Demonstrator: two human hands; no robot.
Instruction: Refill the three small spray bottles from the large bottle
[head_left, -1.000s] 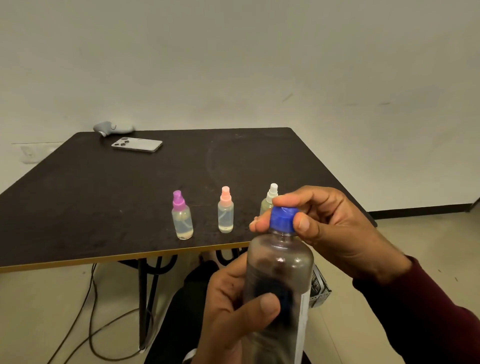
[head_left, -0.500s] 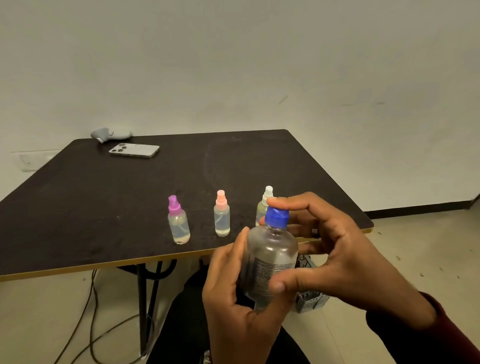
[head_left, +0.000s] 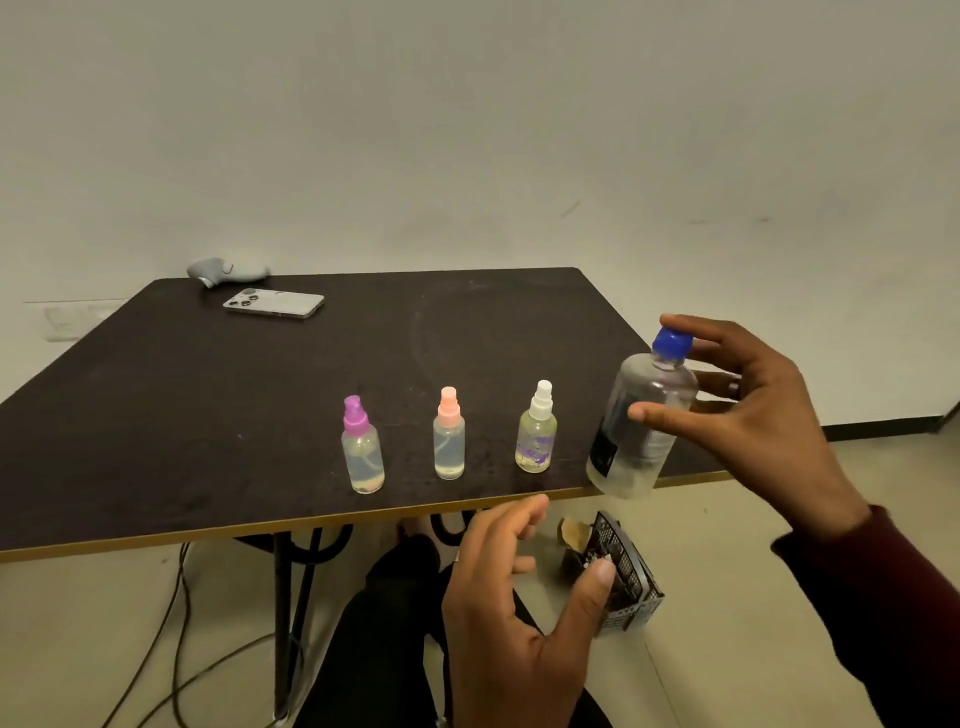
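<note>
Large bottle (head_left: 641, 426) gripped by right hand (head_left: 753, 410), tilted

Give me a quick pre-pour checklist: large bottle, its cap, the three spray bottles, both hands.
1. Large bottle held: ok, right hand has a grip on it at the table's near edge.
2. Blue cap off: not ok, still on.
3. Spray tops removed: not ok; purple bottle, pink bottle and white bottle all capped.
4. Small bottles upright: ok.
5. Left hand free: ok, open, holding nothing.
6. Large bottle's fill level: cannot tell.
</note>
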